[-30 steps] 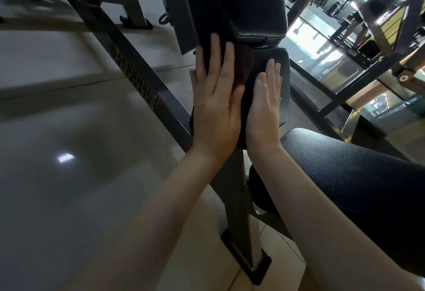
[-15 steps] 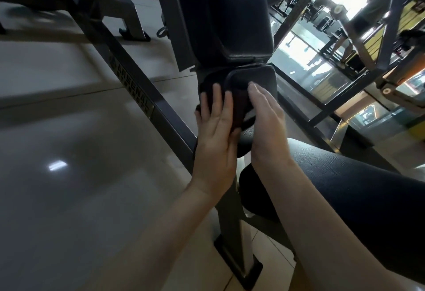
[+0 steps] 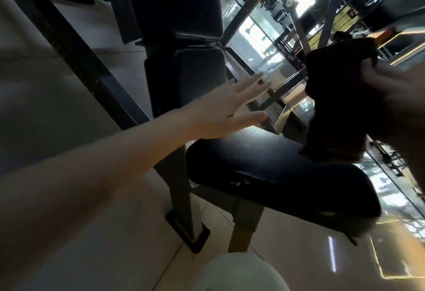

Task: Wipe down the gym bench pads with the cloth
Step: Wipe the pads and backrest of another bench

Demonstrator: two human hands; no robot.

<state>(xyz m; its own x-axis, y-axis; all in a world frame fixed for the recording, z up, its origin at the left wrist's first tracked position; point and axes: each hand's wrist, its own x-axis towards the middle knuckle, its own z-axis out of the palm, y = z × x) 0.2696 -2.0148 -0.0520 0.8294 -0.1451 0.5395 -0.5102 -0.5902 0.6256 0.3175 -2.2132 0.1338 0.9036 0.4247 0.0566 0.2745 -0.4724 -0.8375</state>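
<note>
A black seat pad [image 3: 276,173] runs across the lower right. Behind it stands a small upright black pad [image 3: 190,81], with a taller back pad [image 3: 174,1] above. My right hand [image 3: 395,97], blurred at the right edge, grips a dark cloth [image 3: 338,97] that hangs down and touches the far end of the seat pad. Fingers straight, my left hand [image 3: 232,106] hovers flat in the air just above the near end of the seat pad and holds nothing.
A dark steel frame bar [image 3: 76,54] slants down the left side. The bench post ends in a foot [image 3: 188,235] on the pale tiled floor. Other gym machines [image 3: 322,14] and a glossy reflecting floor fill the upper right. A pale round object [image 3: 241,272] sits at the bottom.
Both hands have left the small upright pad. My right hand took the cloth away to the right and up over the seat pad. My left hand slid right and off the pad.
</note>
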